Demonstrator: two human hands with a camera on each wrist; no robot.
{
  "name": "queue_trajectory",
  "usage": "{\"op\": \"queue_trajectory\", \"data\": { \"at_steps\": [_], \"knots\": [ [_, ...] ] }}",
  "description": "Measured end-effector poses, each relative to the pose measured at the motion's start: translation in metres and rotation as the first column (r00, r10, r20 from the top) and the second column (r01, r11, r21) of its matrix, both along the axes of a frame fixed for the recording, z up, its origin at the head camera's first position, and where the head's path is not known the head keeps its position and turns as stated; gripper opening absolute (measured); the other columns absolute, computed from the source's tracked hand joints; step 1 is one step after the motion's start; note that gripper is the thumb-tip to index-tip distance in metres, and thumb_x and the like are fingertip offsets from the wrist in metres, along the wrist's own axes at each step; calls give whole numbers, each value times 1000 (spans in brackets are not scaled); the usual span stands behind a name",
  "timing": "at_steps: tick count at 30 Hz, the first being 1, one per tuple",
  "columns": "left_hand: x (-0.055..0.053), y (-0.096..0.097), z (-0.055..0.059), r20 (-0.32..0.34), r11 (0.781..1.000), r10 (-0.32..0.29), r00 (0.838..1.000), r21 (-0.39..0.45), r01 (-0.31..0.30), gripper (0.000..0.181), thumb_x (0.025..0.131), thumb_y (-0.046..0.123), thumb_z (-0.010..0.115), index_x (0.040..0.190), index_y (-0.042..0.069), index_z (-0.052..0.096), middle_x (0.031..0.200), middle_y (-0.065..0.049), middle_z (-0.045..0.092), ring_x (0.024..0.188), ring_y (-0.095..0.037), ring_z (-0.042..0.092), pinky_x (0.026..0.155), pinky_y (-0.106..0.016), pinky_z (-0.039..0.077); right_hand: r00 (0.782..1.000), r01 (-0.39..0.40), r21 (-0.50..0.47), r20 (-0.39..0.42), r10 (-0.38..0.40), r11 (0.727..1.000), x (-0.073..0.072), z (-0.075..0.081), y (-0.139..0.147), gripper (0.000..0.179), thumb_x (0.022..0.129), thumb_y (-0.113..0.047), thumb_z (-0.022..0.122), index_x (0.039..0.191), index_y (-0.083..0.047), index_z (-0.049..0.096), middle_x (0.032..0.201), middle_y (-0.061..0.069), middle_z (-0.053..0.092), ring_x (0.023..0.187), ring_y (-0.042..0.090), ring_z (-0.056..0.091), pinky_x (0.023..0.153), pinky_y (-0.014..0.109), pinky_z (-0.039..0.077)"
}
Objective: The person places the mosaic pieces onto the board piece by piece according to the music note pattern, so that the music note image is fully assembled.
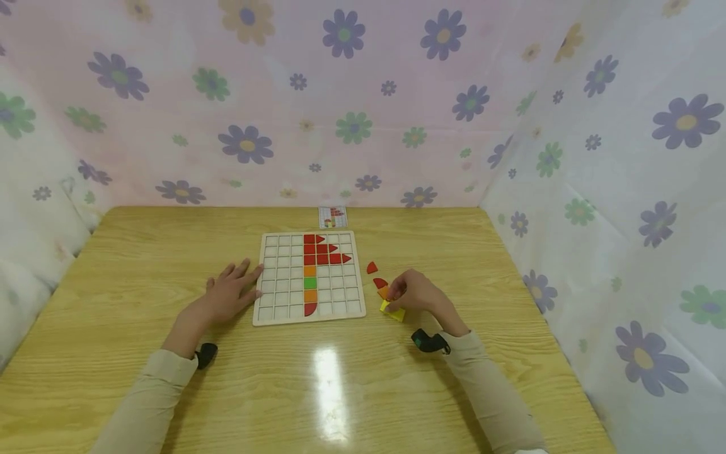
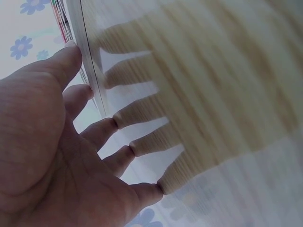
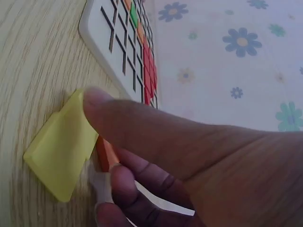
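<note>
A pale square grid board (image 1: 283, 265) lies on the table, with red square and triangular tiles in its upper part. Down one column run orange, green (image 1: 310, 283) and orange tiles, ending in a red rounded tile (image 1: 310, 309). At the board's left edge, my left hand (image 1: 229, 293) spreads its fingers, fingertips on the table and at the rim. My right hand (image 1: 416, 291) is right of the board, its thumb and curled fingers pinching a yellow tile (image 3: 61, 146); another yellow edge shows against it. An orange tile (image 3: 107, 153) is partly hidden behind the thumb.
Two red rounded tiles, one farther off (image 1: 372, 268) and one nearer the hand (image 1: 380, 283), lie right of the board. A small picture card (image 1: 332, 217) sits behind it near the table's back edge. Flowered cloth (image 1: 351, 113) hangs around the table.
</note>
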State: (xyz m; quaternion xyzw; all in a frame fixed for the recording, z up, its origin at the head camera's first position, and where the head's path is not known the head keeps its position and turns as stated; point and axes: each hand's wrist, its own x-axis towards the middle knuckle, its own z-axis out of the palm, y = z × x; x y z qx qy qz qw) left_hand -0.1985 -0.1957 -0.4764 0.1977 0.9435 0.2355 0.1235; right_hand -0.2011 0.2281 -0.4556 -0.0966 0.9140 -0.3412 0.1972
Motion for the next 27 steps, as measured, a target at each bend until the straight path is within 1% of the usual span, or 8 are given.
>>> {"op": "queue_trajectory", "data": {
  "at_steps": [4,9,15,19,24,27],
  "knots": [
    [1,-1,-1,7,1000,0,1000,7,0,64,107,34,53,159,4,32,163,-34,16,146,-63,9,104,-86,10,999,-16,3,27,16,1000,1,-2,4,20,75,-11,91,82,-4,73,75,3,64,69,15,56,66,28,48],
    [1,-1,0,-10,1000,-6,1000,-3,6,62,108,31,53,159,3,32,163,-34,16,146,-63,11,104,-86,11,1000,2,-14,17,-2,1000,0,-6,5,21,75,-10,90,85,-4,73,78,3,65,71,15,56,68,27,48],
    [1,0,2,-13,1000,-7,1000,-10,7,62,107,31,53,159,3,32,163,-33,17,146,-63,12,104,-86,12,997,48,-25,-55,-49,999,-2,-11,4,23,78,-10,88,93,-2,74,86,5,67,76,16,58,71,28,48],
    [1,0,2,-19,1000,-10,1000,-13,10,63,107,32,54,158,2,34,163,-34,18,145,-64,13,103,-86,14,992,74,-26,-101,-76,997,-3,-15,3,20,82,-12,85,98,-4,77,92,6,70,78,17,57,73,29,47],
    [1,0,2,-9,1000,-8,1000,-15,8,63,107,32,53,159,3,32,163,-34,17,146,-63,12,104,-86,12,988,63,-32,-143,-67,997,-6,-21,1,19,83,-11,83,100,-5,77,99,8,73,82,18,57,75,30,47],
    [1,0,2,-2,1000,-7,1000,-14,7,63,107,31,53,159,3,32,163,-34,16,146,-63,11,104,-86,11,987,60,-45,-144,-66,997,-6,-23,0,19,83,-7,82,100,-3,75,99,9,72,84,19,59,77,32,49]
  ]
}}
